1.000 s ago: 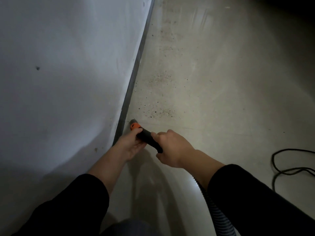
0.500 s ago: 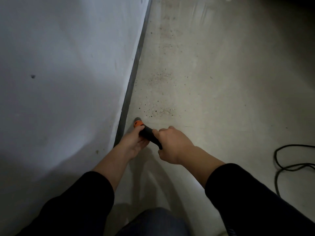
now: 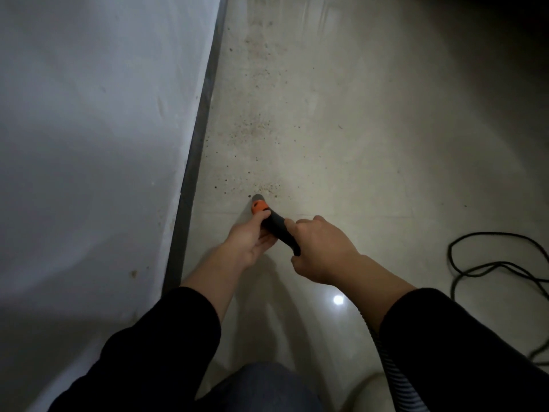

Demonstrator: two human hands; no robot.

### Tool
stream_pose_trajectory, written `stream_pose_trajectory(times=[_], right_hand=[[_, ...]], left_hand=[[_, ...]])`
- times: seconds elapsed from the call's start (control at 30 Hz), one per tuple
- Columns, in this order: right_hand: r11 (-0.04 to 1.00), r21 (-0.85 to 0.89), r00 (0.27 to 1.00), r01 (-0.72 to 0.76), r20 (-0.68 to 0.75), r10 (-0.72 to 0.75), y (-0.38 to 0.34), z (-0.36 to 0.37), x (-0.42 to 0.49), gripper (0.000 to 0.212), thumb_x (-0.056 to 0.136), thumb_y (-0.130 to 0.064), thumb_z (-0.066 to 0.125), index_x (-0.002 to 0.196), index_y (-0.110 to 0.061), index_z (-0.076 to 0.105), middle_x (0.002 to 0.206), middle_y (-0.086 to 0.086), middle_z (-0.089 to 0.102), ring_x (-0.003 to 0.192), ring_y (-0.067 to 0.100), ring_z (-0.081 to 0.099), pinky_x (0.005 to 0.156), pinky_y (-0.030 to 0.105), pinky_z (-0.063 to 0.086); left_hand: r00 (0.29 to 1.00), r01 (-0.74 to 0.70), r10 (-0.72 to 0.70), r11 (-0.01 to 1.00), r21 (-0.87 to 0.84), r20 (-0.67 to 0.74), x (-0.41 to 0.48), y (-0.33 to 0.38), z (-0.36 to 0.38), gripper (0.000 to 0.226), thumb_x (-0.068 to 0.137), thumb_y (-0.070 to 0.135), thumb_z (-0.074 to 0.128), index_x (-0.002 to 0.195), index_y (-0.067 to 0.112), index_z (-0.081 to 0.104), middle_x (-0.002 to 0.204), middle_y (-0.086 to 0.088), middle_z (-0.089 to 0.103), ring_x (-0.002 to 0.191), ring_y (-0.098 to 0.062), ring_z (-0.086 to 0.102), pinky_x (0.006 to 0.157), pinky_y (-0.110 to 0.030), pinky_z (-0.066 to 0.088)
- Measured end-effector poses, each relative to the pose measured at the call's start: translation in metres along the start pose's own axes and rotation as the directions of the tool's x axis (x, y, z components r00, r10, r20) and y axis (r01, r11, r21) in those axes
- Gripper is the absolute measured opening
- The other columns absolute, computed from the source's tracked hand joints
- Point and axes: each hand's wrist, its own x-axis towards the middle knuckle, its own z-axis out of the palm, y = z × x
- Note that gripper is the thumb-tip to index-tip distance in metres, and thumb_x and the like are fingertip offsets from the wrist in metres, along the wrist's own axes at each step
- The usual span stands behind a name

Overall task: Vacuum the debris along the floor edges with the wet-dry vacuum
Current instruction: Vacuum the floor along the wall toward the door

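Observation:
Both hands hold a black vacuum nozzle [image 3: 277, 228] with an orange collar [image 3: 259, 206]. My left hand [image 3: 248, 239] grips it near the collar; my right hand [image 3: 322, 248] grips it further back. The grey tip [image 3: 258, 198] touches the pale floor just short of a patch of brown debris [image 3: 269, 187]. More debris [image 3: 252, 126] is scattered ahead along the dark baseboard [image 3: 197, 150]. A ribbed grey hose [image 3: 392, 370] runs back under my right forearm.
A white wall [image 3: 89, 129] fills the left side, meeting the floor at the baseboard. A black cable [image 3: 487, 263] loops on the floor at the right. My knee [image 3: 267, 388] shows at the bottom. The far right corner is dark.
The nozzle tip has swung right, away from the baseboard, onto the open floor beside the nearest debris patch. Both hands moved with it.

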Motion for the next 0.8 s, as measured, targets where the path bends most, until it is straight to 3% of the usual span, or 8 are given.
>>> stream_pose_trajectory(times=[0.13,0.27,0.53,0.7,0.8], right_hand=[[1.0,0.005,1.0,-0.022,0.01,0.022,0.008,-0.004,-0.004,0.035,0.082,-0.018,0.058,0.115,-0.015,0.049,0.097,0.006,0.057,0.081,0.021,0.042,0.063,0.031,0.037],[0.999,0.014,0.999,-0.043,0.012,0.043,0.017,-0.005,-0.008,0.032,0.082,-0.017,0.057,0.113,-0.015,0.048,0.094,0.005,0.056,0.081,0.021,0.042,0.063,0.03,0.036],[0.996,0.01,0.996,-0.094,-0.008,0.094,0.031,-0.006,-0.014,0.03,0.081,-0.017,0.056,0.11,-0.015,0.05,0.081,0.0,0.048,0.076,0.02,0.043,0.059,0.028,0.034],[0.995,-0.007,0.995,-0.1,-0.022,0.099,0.031,-0.006,-0.013,0.029,0.082,-0.018,0.056,0.11,-0.014,0.049,0.079,0.0,0.045,0.077,0.02,0.042,0.053,0.026,0.029],[0.995,-0.009,0.995,-0.097,-0.034,0.097,0.027,-0.004,-0.009,0.03,0.083,-0.018,0.056,0.112,-0.014,0.049,0.082,0.001,0.046,0.079,0.02,0.042,0.059,0.027,0.033]], left_hand=[[1.0,0.02,-0.021,1.0,0.021,0.014,0.0,-0.001,0.009,0.041,0.096,0.019,0.062,0.128,-0.004,0.053,0.107,-0.019,0.064,0.094,-0.026,0.063,0.08,-0.033,0.051],[0.999,0.021,-0.023,0.999,0.05,0.043,0.0,-0.003,0.019,0.038,0.096,0.019,0.061,0.126,-0.003,0.054,0.094,-0.015,0.064,0.085,-0.022,0.064,0.079,-0.031,0.05],[0.996,0.026,-0.032,0.997,0.076,0.08,0.002,-0.007,0.04,0.024,0.096,0.017,0.061,0.113,0.001,0.055,0.087,-0.014,0.062,0.094,-0.026,0.062,0.08,-0.031,0.051],[0.997,0.018,-0.024,0.997,0.08,0.077,0.003,-0.007,0.043,0.024,0.096,0.017,0.061,0.114,0.001,0.056,0.084,-0.012,0.063,0.078,-0.021,0.064,0.064,-0.027,0.054],[0.998,-0.001,-0.004,0.997,0.08,0.062,0.008,-0.006,0.039,0.027,0.096,0.019,0.062,0.115,0.001,0.057,0.085,-0.012,0.065,0.076,-0.019,0.066,0.059,-0.025,0.054]])
